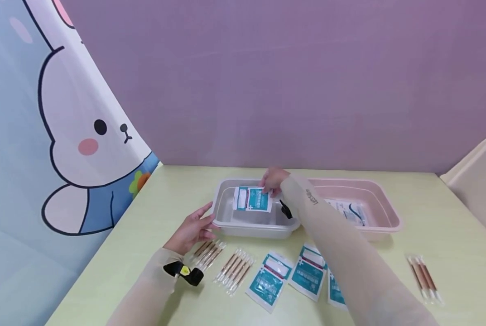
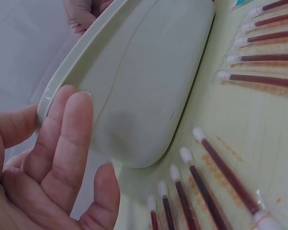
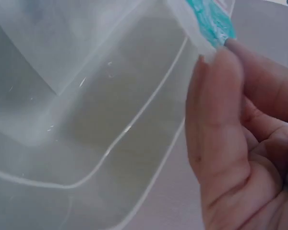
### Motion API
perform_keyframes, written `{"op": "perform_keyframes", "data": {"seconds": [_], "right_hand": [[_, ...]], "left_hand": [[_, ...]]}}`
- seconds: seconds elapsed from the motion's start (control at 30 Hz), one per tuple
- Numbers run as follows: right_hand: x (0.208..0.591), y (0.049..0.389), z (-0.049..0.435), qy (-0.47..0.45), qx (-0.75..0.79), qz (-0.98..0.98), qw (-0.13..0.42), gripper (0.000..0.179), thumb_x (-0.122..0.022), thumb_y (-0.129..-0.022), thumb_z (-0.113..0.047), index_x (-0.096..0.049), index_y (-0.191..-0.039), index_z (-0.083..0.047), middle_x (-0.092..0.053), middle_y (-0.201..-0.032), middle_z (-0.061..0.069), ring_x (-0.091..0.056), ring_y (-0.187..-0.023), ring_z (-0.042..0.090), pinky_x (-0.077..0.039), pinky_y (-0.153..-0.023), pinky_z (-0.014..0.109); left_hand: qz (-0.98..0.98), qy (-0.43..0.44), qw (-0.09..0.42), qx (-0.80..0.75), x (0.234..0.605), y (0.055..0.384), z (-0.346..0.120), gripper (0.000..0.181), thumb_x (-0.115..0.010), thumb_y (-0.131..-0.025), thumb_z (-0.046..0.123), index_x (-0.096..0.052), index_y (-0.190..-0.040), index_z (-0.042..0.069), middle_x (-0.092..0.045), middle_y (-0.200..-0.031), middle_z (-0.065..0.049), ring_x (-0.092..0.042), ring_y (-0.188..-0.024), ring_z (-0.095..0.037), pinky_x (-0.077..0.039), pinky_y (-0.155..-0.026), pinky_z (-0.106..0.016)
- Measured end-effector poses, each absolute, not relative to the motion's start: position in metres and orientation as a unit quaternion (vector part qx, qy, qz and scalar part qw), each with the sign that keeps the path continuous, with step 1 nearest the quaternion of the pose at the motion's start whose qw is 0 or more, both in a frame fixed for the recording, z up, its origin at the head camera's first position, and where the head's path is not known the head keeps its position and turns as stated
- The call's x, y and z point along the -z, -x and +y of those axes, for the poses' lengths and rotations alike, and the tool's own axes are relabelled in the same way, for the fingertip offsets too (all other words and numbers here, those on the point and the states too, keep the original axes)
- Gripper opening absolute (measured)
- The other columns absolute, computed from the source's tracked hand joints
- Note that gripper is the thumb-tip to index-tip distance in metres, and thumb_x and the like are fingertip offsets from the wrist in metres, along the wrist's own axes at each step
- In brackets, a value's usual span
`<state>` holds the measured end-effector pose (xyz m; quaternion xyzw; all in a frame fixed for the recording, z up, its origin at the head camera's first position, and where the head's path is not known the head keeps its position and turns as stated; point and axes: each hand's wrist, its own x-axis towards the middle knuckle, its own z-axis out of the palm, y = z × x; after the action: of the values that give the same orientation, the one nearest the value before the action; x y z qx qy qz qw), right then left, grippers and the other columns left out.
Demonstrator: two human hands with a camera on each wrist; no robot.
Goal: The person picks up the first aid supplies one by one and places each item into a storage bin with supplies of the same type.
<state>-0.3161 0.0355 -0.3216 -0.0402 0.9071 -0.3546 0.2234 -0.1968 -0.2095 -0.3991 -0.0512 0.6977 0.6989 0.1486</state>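
Observation:
My right hand [image 1: 273, 180] pinches the edge of a teal-and-white flat packet [image 1: 252, 199] over the white plastic bin [image 1: 247, 230]. Up close in the right wrist view, the packet's teal edge [image 3: 213, 21] sits between thumb and fingertips. A pale flat sheet [image 3: 33, 38] with a pointed corner shows against the bin. At the bin's left end, my left hand [image 1: 194, 228] holds the rim, thumb on one side and fingers on the other. Cotton swabs in clear wrap [image 1: 208, 254] lie just below that hand.
A pink bin [image 1: 383, 210] stands against the white one, with a white packet [image 1: 350, 213] inside. In front lie more swabs [image 1: 234, 271] and three teal packets [image 1: 269, 280], one partly behind my right sleeve. Another swab pack [image 1: 424, 278] is at the right.

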Motion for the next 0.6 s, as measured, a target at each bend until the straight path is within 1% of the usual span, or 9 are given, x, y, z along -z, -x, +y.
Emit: {"op": "perform_keyframes", "data": {"seconds": [0.23, 0.3, 0.47, 0.6], "right_hand": [[0.338, 0.333, 0.041, 0.026, 0.287, 0.931, 0.225, 0.016, -0.07, -0.085, -0.001, -0.068, -0.1, 0.002, -0.062, -0.08, 0.01, -0.047, -0.047, 0.011, -0.043, -0.043, 0.019], [0.341, 0.336, 0.042, 0.013, 0.284, 0.932, 0.223, 0.017, -0.07, -0.084, -0.002, -0.067, -0.101, 0.002, -0.062, -0.08, 0.011, -0.048, -0.046, 0.012, -0.043, -0.043, 0.02], [0.346, 0.341, 0.044, -0.023, 0.314, 0.923, 0.222, 0.022, -0.07, -0.085, -0.002, -0.064, -0.106, 0.003, -0.063, -0.089, 0.015, -0.048, -0.046, 0.014, -0.044, -0.043, 0.022], [0.348, 0.344, 0.046, -0.041, 0.334, 0.916, 0.22, 0.025, -0.07, -0.085, -0.004, -0.063, -0.107, 0.003, -0.062, -0.093, 0.016, -0.048, -0.046, 0.015, -0.044, -0.043, 0.023]], "left_hand": [[0.695, 0.049, 0.149, -0.702, 0.399, 0.197, -0.21, 0.057, -0.047, -0.102, 0.015, -0.022, -0.153, 0.013, -0.069, -0.078, -0.002, -0.06, -0.053, -0.007, -0.049, -0.06, -0.024], [0.696, 0.049, 0.148, -0.701, 0.399, 0.197, -0.21, 0.056, -0.047, -0.102, 0.016, -0.023, -0.153, 0.013, -0.069, -0.079, -0.003, -0.061, -0.053, -0.007, -0.049, -0.06, -0.024], [0.698, 0.053, 0.147, -0.699, 0.399, 0.197, -0.211, 0.056, -0.047, -0.102, 0.016, -0.024, -0.153, 0.013, -0.069, -0.078, -0.002, -0.061, -0.053, -0.008, -0.048, -0.059, -0.024], [0.698, 0.054, 0.147, -0.699, 0.399, 0.196, -0.212, 0.057, -0.048, -0.102, 0.016, -0.023, -0.153, 0.013, -0.068, -0.077, -0.002, -0.061, -0.052, -0.008, -0.048, -0.059, -0.024]]}}
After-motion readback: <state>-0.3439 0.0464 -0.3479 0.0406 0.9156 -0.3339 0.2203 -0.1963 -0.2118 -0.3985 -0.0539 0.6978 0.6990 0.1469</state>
